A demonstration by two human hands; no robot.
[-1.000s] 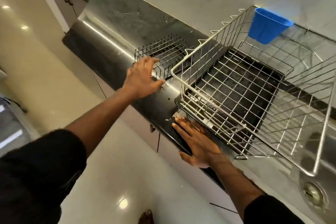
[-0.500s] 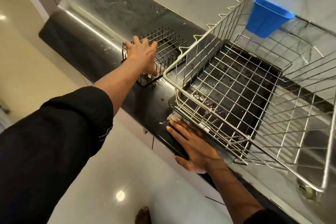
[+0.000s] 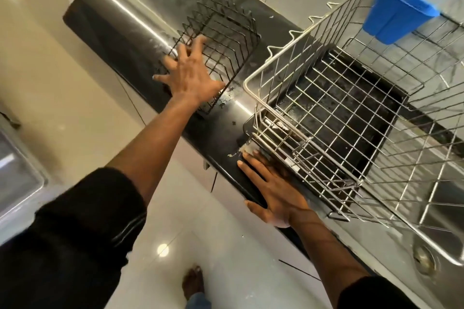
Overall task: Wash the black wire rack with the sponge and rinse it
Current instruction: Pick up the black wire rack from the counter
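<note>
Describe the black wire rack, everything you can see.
The black wire rack is an open-topped basket of thin dark wire, with a grid floor and upright dividers. It sits upright on the black countertop, left of the silver rack and apart from it. The left hand, fingers spread, lies over its near corner; contact is blurred. It looks empty.

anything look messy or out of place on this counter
Yes: whitish residue dots the counter beside the black rack and by the right hand, with more caught in the front corner of the steel basket. Nothing looks broken.
</note>
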